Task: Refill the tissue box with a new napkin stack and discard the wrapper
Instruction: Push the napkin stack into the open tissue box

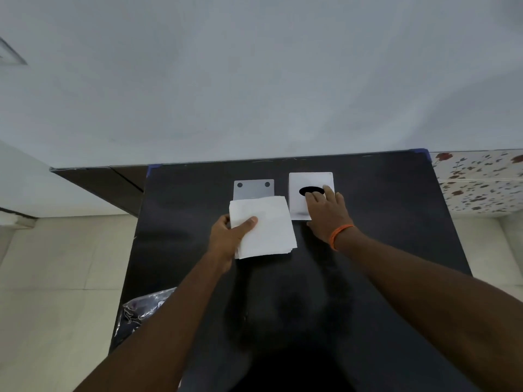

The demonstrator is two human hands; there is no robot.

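Now | left hand [229, 236] pinches napkin stack [263, 226] | right hand [325, 210] spread flat on tissue box [300, 205]

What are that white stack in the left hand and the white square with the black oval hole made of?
The napkin stack looks like soft matte paper: layered sheet edges show at its near corner. The tissue box under the right hand looks like smooth rigid plastic or coated metal, with a faint sheen and crisp edges; I can't tell which.
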